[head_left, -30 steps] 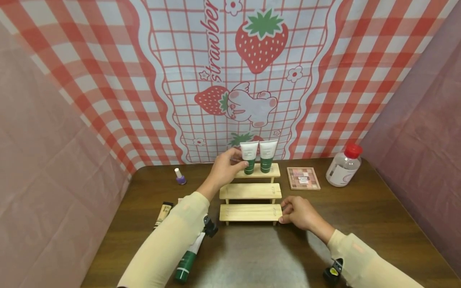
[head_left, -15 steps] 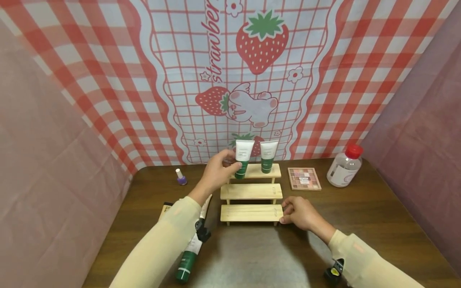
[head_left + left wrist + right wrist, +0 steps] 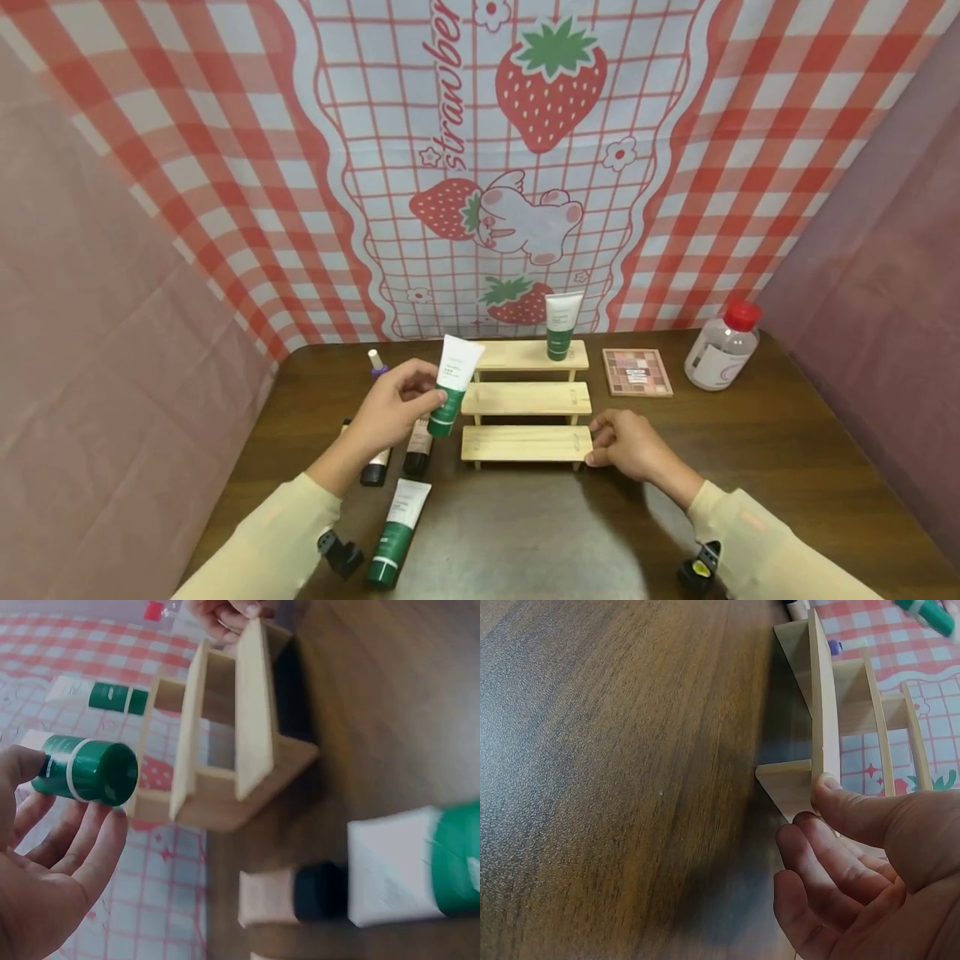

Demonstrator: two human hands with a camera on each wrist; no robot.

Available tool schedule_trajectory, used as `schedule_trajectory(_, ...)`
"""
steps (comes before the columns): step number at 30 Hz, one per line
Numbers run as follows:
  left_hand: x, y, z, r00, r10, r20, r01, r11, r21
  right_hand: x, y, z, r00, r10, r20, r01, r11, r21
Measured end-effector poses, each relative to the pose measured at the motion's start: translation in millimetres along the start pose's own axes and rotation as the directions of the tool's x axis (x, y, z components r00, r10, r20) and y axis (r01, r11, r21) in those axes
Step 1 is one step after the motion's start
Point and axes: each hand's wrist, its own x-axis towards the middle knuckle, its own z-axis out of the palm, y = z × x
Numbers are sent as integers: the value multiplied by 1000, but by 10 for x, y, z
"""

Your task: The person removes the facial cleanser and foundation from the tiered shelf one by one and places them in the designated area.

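Note:
My left hand (image 3: 393, 408) pinches a white-and-green squeeze tube (image 3: 454, 383) between thumb and fingers, left of the three-step wooden shelf (image 3: 525, 443). The tube tilts, its green cap pointing down; in the left wrist view the cap end (image 3: 116, 774) faces the camera. On the shelf's top step a matching tube (image 3: 562, 325) stands on its cap toward the right. My right hand (image 3: 628, 446) grips the right end of the lowest step, with the thumb on its edge and the fingers curled beside it in the right wrist view.
A larger green-and-white tube (image 3: 399, 533) lies at front left. Behind it lie two beige tubes with black caps, one (image 3: 418, 448) nearer the shelf. A purple nail polish bottle (image 3: 377, 362) is partly behind my left hand. An eyeshadow palette (image 3: 637, 372) and a red-capped bottle (image 3: 723, 350) are at right.
My left hand has taken the left tube off the top step and moved it left and toward me. The right hand stays at the shelf's end.

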Motion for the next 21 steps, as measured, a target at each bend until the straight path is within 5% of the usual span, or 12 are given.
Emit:
schedule_trajectory(11,-583,-336,-314,992,-112,55,117,987,-106,0,29,-5,1000,3,2,-3,1000,8)
schedule_trajectory(21,-1008,-592,-387,967,-233,104,245,962,-121,7,52,6,1000,8,1,-8,1000,9)
